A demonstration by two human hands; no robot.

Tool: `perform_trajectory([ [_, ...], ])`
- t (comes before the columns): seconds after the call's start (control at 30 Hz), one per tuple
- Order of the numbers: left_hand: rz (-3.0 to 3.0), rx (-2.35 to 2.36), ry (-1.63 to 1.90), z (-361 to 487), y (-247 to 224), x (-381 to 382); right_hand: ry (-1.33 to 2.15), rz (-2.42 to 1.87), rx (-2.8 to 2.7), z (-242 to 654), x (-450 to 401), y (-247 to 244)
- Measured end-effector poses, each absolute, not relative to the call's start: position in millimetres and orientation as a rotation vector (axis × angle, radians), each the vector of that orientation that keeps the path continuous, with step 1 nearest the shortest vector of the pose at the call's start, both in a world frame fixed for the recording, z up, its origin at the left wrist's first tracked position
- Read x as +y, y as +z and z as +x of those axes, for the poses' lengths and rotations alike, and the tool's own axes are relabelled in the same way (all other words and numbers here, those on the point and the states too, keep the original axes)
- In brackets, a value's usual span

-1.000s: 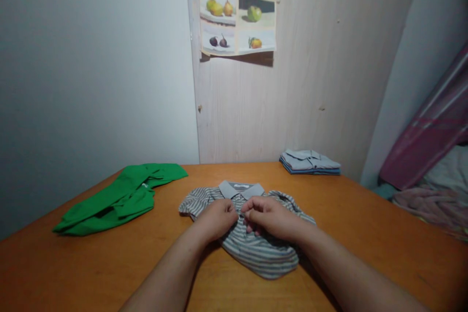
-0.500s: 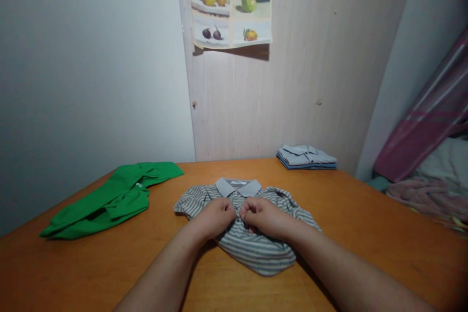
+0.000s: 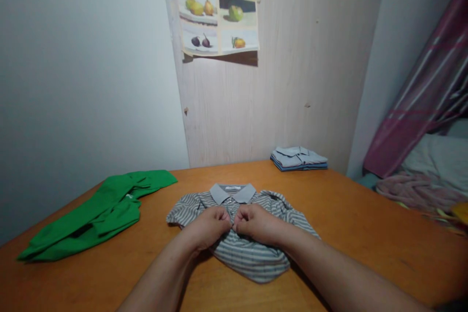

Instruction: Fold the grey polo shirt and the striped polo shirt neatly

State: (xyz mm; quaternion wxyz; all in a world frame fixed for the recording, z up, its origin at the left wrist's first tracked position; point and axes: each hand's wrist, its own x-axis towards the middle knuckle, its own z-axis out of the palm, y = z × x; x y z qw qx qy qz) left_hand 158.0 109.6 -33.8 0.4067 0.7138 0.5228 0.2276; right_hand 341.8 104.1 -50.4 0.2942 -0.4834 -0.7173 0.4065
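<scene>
A grey-and-white striped polo shirt (image 3: 252,261) lies front up on the orange-brown table, its plain grey collar (image 3: 244,194) pointing away from me and its body bunched. My left hand (image 3: 214,224) is closed, pinching the shirt's front just below the collar. Close beside it, my right hand (image 3: 252,222) also pinches the cloth, the two sets of fingertips almost meeting at the button placket. What exactly lies between the fingertips is hidden.
A green garment (image 3: 98,209) lies loosely on the table (image 3: 146,278) at the left. Folded shirts (image 3: 299,158) are stacked at the back right. Behind stands a wall with a fruit poster (image 3: 219,24). A pink curtain (image 3: 398,126) and bedding are at the right.
My right hand has shifted slightly closer to my left, narrowing the gap between their fingertips. The whole view has swung a little to the right. Both hands stay on the shirt.
</scene>
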Motion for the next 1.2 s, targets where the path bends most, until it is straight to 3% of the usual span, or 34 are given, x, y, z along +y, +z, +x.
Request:
perform_trajectory([
  [0.4,1.8,1.26,0.607,158.0,-39.8,110.9,0.963,-1.417,-1.907,335.7,104.9,-50.0],
  [1.0,1.791,1.14,0.709,165.1,-42.3,110.5,1.209,-1.331,-1.82,337.0,108.4,-51.7],
  [1.2,1.822,1.191,0.712,167.8,-46.4,111.7,1.094,-1.398,-1.797,334.8,113.4,-58.5],
])
